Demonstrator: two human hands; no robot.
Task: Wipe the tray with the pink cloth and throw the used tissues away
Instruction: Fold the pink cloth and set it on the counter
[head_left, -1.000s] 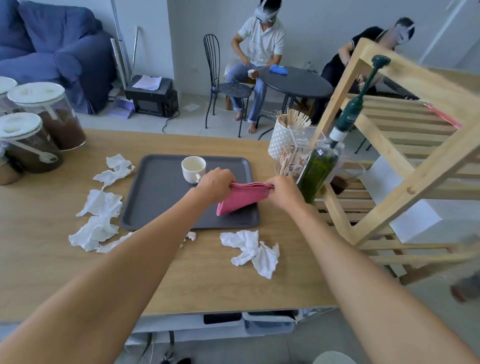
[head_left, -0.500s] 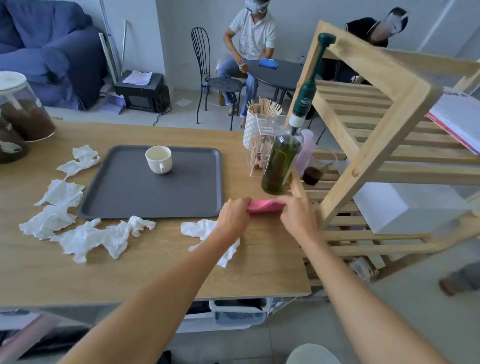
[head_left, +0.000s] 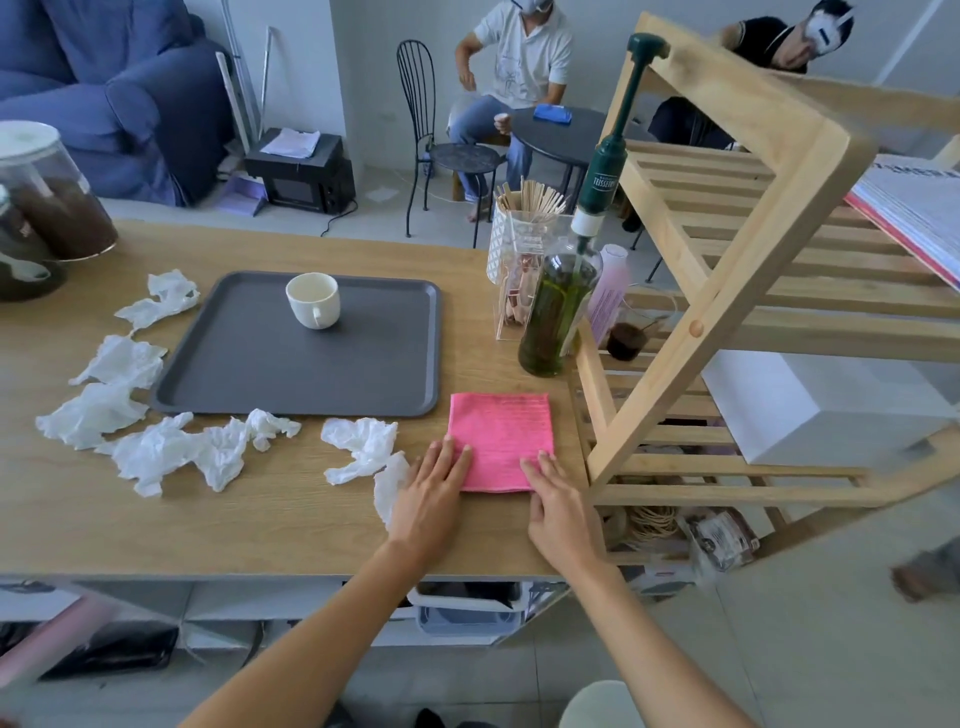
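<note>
A folded pink cloth (head_left: 501, 439) lies flat on the wooden table (head_left: 260, 514), to the right of the dark grey tray (head_left: 270, 374). My left hand (head_left: 434, 488) rests flat with its fingertips on the cloth's near left corner. My right hand (head_left: 558, 499) lies flat with its fingertips on the near right corner. A white cup (head_left: 313, 300) stands on the tray. Several crumpled white tissues lie on the table: tissues (head_left: 161, 299) left of the tray, tissues (head_left: 192, 449) in front of it, and a tissue (head_left: 363, 447) beside my left hand.
A green bottle with a pump (head_left: 558, 312), a holder of wooden sticks (head_left: 522, 228) and a clear box stand right of the tray. A wooden shelf rack (head_left: 727, 270) adjoins the table's right end. Jars of brown powder (head_left: 52, 208) stand at far left. Two people sit at a round table behind.
The cloth went from held folded between both hands above the tray's corner to lying flat on the table right of the tray. Both hands now rest on its near edge.
</note>
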